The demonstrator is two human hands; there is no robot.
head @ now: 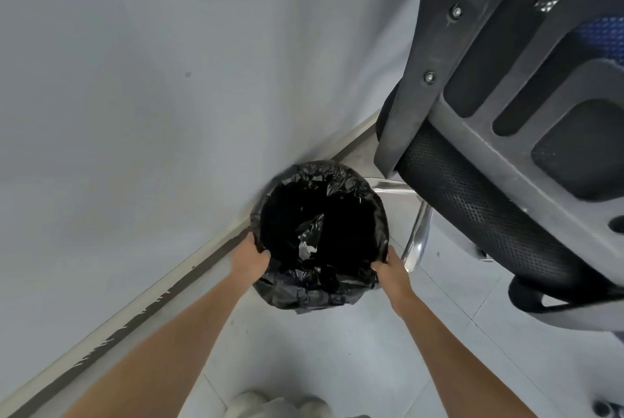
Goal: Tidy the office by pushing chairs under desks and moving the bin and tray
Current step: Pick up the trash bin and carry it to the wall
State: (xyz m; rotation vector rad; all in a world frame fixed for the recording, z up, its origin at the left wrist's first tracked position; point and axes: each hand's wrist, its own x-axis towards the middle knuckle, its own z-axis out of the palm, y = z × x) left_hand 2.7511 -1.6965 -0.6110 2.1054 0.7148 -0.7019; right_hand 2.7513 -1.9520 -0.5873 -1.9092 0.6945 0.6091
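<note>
Black liner: I see a crinkled plastic bag (305, 296) folded over the rim of the bin (378, 215), slack gathered at its 6 o'clock side.
Left hand: my left hand (252, 257) is closed on the rim at about 8 o'clock, fingers curled over the edge into the liner.
Right hand: my right hand (391, 269) is clamped on the rim at about 4 o'clock, thumb on the inside and the fingers outside.
Bin position: it sits at the middle of my view, just beside the grey wall (152, 80) and its skirting (135, 313), over the pale tiled floor (337, 350); I cannot tell if it touches the floor.
Bin contents: the inside is mostly dark; a small pale scrap (306, 249) shows among loose plastic folds.
Chair: a black mesh office chair (506, 147) fills 1 to 3 o'clock, its chrome leg (418, 232) just beside the bin.
</note>
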